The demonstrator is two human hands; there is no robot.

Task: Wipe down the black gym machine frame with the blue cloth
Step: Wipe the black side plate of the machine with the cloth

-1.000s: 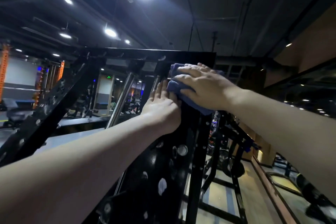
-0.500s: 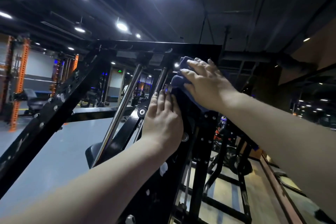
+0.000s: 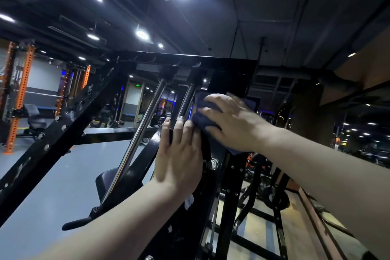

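Blue cloth point(image 3: 201, 119) pressed flat on black frame point(image 3: 230, 78) under right hand point(image 3: 232, 124), fingers spread; left hand point(image 3: 179, 154) (fingers straight) rests just beside.

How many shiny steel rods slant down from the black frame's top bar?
2. The left rod slants down past the left hand; the right rod sits beside the blue cloth, its lower part hidden behind that hand. Others may be hidden.

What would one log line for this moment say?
step: wiping | right hand: presses blue cloth on black frame | left hand: flat on frame
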